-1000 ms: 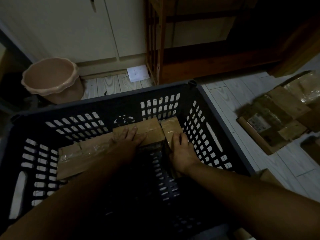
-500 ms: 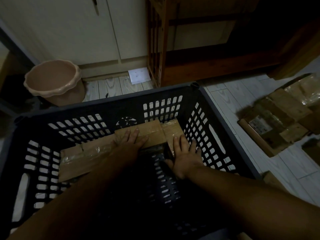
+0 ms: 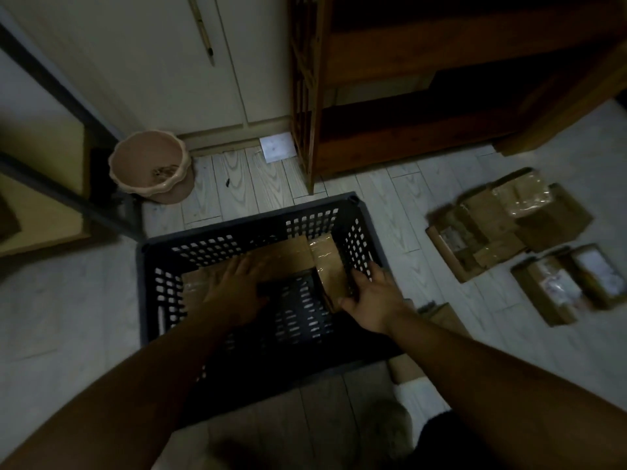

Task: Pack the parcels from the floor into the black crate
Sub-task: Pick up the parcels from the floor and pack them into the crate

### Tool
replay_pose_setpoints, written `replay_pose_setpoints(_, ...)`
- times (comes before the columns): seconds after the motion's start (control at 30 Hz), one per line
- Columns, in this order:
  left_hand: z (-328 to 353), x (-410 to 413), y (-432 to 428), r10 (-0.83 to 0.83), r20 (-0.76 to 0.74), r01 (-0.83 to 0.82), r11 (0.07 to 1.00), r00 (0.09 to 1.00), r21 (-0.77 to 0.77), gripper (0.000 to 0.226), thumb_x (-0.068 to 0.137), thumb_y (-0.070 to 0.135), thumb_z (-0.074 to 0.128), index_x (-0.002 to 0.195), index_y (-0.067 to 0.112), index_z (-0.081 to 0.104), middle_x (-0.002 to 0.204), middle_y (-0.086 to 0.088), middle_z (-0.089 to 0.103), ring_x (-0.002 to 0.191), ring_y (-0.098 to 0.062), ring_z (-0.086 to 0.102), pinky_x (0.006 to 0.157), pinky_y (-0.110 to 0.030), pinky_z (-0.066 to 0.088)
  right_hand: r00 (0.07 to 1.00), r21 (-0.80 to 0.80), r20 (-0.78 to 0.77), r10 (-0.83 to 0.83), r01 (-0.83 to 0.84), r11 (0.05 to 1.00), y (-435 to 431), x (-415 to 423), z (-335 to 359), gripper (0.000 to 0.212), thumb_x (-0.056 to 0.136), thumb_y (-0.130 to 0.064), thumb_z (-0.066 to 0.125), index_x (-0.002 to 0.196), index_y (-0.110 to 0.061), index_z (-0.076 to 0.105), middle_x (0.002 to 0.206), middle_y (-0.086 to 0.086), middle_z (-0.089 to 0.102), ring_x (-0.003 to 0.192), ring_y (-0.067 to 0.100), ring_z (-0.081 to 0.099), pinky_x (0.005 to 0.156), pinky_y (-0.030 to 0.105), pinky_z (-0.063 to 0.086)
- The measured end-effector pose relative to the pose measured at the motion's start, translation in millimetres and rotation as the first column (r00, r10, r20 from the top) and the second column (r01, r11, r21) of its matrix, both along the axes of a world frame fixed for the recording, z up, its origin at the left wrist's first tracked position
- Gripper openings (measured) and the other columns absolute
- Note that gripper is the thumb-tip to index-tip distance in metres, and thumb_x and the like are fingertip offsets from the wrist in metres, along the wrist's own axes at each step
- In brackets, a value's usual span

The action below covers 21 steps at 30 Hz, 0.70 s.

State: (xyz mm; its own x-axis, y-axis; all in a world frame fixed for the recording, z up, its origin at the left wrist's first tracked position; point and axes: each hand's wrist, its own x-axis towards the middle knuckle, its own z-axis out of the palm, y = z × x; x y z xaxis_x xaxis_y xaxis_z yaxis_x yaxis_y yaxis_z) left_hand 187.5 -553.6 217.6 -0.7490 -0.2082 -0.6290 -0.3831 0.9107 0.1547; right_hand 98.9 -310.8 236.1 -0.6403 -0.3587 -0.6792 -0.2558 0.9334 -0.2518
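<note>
Cardboard parcels (image 3: 288, 256) lining black crate (image 3: 315, 221) walls | left hand (image 3: 234, 286) flat, fingers spread, pressing one snug | right hand (image 3: 371, 296) gripping rim, likely steadying

No legible text — white labels (image 3: 593, 269) on floor parcels (image 3: 492, 215) just blurs

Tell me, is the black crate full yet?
Not full. In the black crate, brown parcels lie along the far and right sides, its bare bottom shows in the middle, and more parcels wait on the floor.
</note>
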Motion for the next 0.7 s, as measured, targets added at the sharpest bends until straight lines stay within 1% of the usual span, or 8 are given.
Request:
replay_pose_setpoints(0.1,85,19,11,0.018,0.006,-0.018,0.999,1.0,-0.027,0.081,0.09,0.049,0.049,0.15,0.034,-0.005,0.16,0.0,-0.009,0.146,-0.028,-0.01,0.117,-0.055,0.004,1.0,-0.034,0.014,-0.023,0.023,0.999,10,14,80,0.077,0.089,-0.061,0.043,0.152,-0.026,0.016,0.16,0.007,0.002,0.145,0.031,0.006,0.117,0.046,0.018)
replay_pose_setpoints(0.2,173,37,24,0.07,0.017,-0.07,0.998,0.997,-0.002,0.082,0.09,0.049,0.05,0.15,0.032,-0.004,0.16,-0.003,-0.007,0.146,-0.029,-0.01,0.117,-0.053,0.005,1.0,-0.065,0.008,-0.009,0.009,0.998,19,30,156,0.074,0.088,-0.06,0.045,0.15,-0.024,0.025,0.157,0.008,0.016,0.142,0.03,0.015,0.115,0.045,0.023)
replay_pose_setpoints(0.3,253,57,37,0.149,0.013,-0.149,0.989,0.989,0.015,0.082,0.09,0.049,0.051,0.15,0.033,-0.002,0.16,-0.004,-0.005,0.146,-0.03,-0.008,0.116,-0.055,0.005,1.0,-0.098,0.004,0.019,-0.018,0.995,28,47,230,0.071,0.089,-0.058,0.046,0.148,-0.022,0.03,0.152,0.01,0.026,0.139,0.03,0.022,0.113,0.042,0.027)
replay_pose_setpoints(0.4,327,73,56,0.227,-0.02,-0.226,0.973,0.974,0.036,0.08,0.09,0.047,0.052,0.15,0.032,0.001,0.16,-0.004,-0.002,0.146,-0.03,-0.004,0.114,-0.056,0.009,0.998,-0.148,-0.002,0.068,-0.068,0.987,37,60,296,0.066,0.089,-0.058,0.047,0.144,-0.023,0.036,0.145,0.01,0.035,0.133,0.029,0.031,0.109,0.04,0.032)
replay_pose_setpoints(0.47,365,82,67,0.233,-0.056,-0.232,0.972,0.971,0.031,0.08,0.091,0.048,0.051,0.151,0.029,0.001,0.16,-0.004,0.0,0.146,-0.03,-0.003,0.114,-0.054,0.012,0.997,-0.187,0.012,0.073,-0.069,0.98,43,64,334,0.064,0.089,-0.058,0.048,0.142,-0.023,0.038,0.141,0.011,0.04,0.129,0.028,0.036,0.107,0.04,0.036)
replay_pose_setpoints(0.53,396,94,77,0.234,-0.106,-0.233,0.972,0.966,0.022,0.086,0.088,0.051,0.054,0.151,0.028,0.0,0.16,-0.004,0.001,0.146,-0.03,-0.001,0.116,-0.054,0.014,0.998,-0.208,0.009,0.068,-0.065,0.976,49,67,368,0.064,0.088,-0.057,0.049,0.141,-0.023,0.039,0.14,0.012,0.041,0.127,0.028,0.039,0.105,0.04,0.039)
replay_pose_setpoints(0.6,420,104,85,0.222,-0.149,-0.219,0.975,0.964,0.037,0.095,0.082,0.054,0.06,0.15,0.029,-0.001,0.159,-0.006,0.004,0.146,-0.032,0.002,0.115,-0.056,0.017,0.998,-0.228,-0.035,0.048,-0.054,0.972,59,71,397,0.061,0.09,-0.053,0.049,0.142,-0.023,0.039,0.143,0.012,0.037,0.13,0.029,0.036,0.105,0.039,0.037)
replay_pose_setpoints(0.7,454,116,102,0.216,-0.151,-0.206,0.975,0.965,0.077,0.096,0.082,0.055,0.06,0.15,0.031,-0.004,0.159,-0.008,-0.001,0.146,-0.033,-0.001,0.117,-0.052,0.012,0.99,-0.203,-0.141,0.021,-0.049,0.978,85,85,433,0.067,0.094,-0.05,0.046,0.15,-0.018,0.025,0.156,0.01,0.021,0.141,0.029,0.023,0.11,0.036,0.027)
